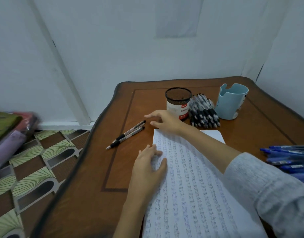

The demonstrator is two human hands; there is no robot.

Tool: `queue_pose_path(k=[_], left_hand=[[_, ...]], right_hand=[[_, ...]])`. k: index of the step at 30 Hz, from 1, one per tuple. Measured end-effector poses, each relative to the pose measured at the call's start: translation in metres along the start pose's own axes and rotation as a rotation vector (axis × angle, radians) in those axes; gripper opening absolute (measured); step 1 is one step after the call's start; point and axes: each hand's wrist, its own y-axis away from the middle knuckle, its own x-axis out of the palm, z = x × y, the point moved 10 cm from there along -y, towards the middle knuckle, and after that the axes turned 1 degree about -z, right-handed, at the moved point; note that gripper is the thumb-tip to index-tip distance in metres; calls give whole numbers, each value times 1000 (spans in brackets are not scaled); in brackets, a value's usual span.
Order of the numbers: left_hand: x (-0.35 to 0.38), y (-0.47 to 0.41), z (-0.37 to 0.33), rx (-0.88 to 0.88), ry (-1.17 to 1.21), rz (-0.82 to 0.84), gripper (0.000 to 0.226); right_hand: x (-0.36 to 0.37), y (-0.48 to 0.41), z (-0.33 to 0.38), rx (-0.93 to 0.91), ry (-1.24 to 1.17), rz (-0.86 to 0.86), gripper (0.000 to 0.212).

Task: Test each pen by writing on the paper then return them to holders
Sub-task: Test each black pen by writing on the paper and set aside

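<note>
White paper [195, 194] crowded with columns of pen marks, pinned at its left edge by the flat-fingered left hand [147, 169]. Left of the paper's far corner, two clear black-gripped pens [126, 134], the empty, spread-fingered right hand [165, 121] just beside them. Beyond the paper, a heap of black-gripped pens [203, 112] between a mesh holder [178, 103] and a pale blue holder [232, 102].

A light grey sleeve [261, 184] (soft, creased fabric) covers the right forearm.

The wooden table [99, 177] bears paper [190, 194], two loose pens [126, 134], a mesh holder [178, 103], a blue holder [232, 102]; black pens [203, 112]; blue pens [288, 157].
</note>
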Motion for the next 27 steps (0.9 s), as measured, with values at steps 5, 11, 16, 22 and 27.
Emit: queue_pose_path(k=[5,11,16,22,27], left_hand=[[1,-3,0,13,-41,-4,16],[2,-3,2,19,-50,2,17],[1,-3,2,17,-49,2,16],[2,-3,4,16,-55,10,17],[2,-3,4,-6,-42,18,17]], right_hand=[[25,-11,5,-73,308,113,46],[18,-6,9,-79,384,35,24],[-5,11,-1,33,-17,-56,17],[-45,49,-20,197,-683,-337,7],[-68,82,-40,326,-1213,-588,20]])
